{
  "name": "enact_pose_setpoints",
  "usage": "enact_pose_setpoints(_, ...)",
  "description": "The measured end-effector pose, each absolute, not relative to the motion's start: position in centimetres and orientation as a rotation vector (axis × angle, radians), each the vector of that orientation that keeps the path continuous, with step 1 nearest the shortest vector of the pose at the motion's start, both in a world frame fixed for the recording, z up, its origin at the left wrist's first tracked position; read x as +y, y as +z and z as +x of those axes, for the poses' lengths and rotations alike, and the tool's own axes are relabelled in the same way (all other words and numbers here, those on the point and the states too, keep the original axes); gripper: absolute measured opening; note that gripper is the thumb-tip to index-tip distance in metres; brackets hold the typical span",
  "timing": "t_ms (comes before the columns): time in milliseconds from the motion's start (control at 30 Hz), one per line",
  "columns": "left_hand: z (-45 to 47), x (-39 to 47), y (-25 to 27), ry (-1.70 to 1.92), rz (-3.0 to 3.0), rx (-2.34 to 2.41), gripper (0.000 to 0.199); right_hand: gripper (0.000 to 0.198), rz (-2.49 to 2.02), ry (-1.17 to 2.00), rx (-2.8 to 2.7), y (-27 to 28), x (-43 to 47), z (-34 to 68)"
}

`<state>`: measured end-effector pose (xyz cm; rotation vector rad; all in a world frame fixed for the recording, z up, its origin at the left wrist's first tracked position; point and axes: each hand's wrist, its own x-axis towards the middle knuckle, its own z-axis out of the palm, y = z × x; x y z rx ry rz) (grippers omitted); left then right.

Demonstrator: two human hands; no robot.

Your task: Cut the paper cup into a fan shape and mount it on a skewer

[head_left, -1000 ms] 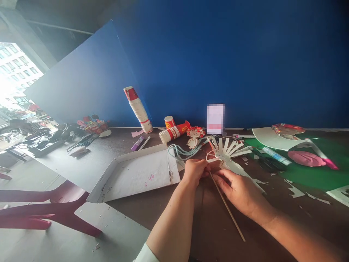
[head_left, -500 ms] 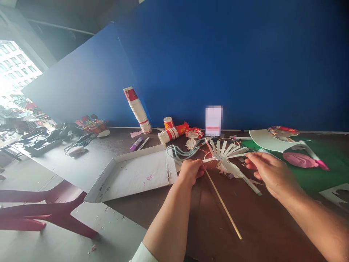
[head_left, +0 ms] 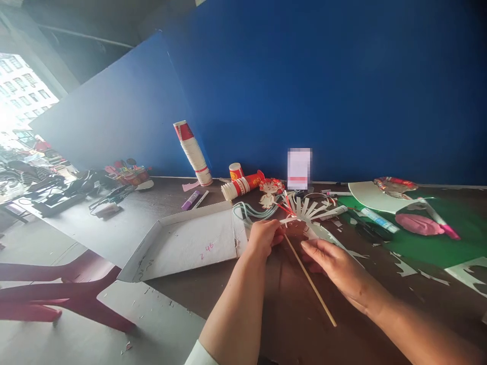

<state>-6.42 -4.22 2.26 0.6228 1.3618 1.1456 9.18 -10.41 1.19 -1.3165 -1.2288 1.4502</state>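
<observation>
My left hand (head_left: 266,237) is closed at the left of a paper piece cut into a fan of white strips (head_left: 304,209), pinching one strip. A thin wooden stick (head_left: 310,279) slants down to the right from the fingers of this hand; its upper end is hidden there. My right hand (head_left: 329,261) hovers just right of the stick, thumb stretched out and the other fingers loosely bent, partly hidden. I see nothing held in it. Behind its fingertips lies more white cut paper.
An open white box lid (head_left: 190,243) lies to the left. Stacked paper cups (head_left: 195,157) lean near the blue wall, with cups (head_left: 243,185) lying beside them. To the right are scissors (head_left: 371,230), a glue tube (head_left: 379,220), a pink oval (head_left: 418,224) and paper scraps (head_left: 403,266).
My right hand has let go of the strip's right end and moved left and down, beside the stick. My left hand stays nearly in place; the stick's lower end has shifted slightly up.
</observation>
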Motion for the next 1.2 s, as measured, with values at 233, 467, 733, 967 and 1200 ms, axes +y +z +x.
enact_pose_setpoints(233, -6.5, -4.5, 3.2, 1.186, 0.488, 1.206, 0.018, 0.031, -0.826, 2.022, -0.671, 1.3, -10.9, 8.4)
enact_pose_setpoints(467, -5.7, -5.1, 3.2, 1.127, 0.482, 1.081, 0.019, 0.025, -0.634, 1.939, -0.41, 1.2, -8.3, 6.8)
enact_pose_setpoints(733, -5.4, -5.2, 2.8, 1.103, 0.566, 1.162, 0.013, 0.034, -0.676, 1.771, -0.277, 0.5, -5.5, 6.0)
enact_pose_setpoints(967, -5.2, -5.4, 2.7, 1.095, 0.61, 1.213, 0.011, 0.02, -0.706, 1.605, -0.332, 0.5, -5.1, 6.3)
enact_pose_setpoints(1200, -5.0, -5.1, 2.4, 1.083, 0.627, 1.253, 0.013, 0.015, -0.692, 1.531, -0.395, 0.1, -5.2, 6.3)
